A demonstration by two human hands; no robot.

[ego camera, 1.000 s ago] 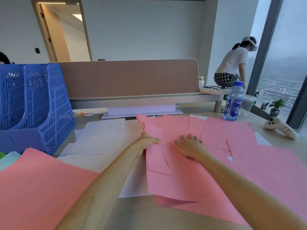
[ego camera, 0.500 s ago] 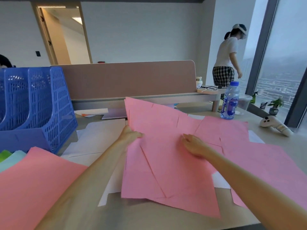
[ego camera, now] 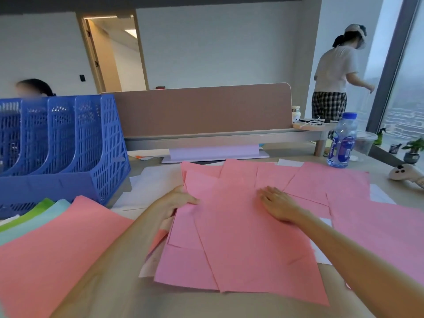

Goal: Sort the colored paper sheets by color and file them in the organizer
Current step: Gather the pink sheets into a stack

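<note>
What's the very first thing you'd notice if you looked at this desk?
The big spread of pink paper sheets across the middle of the desk, with the left hand at its edge and the right hand flat on top. Next, the bright blue organizer at the left, its slots looking empty.

Soft, dim daylight enters through the tall glass window (ego camera: 403, 92) on the right. Edges bow with wide-angle distortion. The picture is slightly soft.

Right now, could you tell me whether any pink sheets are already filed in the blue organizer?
No, the blue organizer shows no pink in its slots; the pink sheets lie on the desk.
</note>
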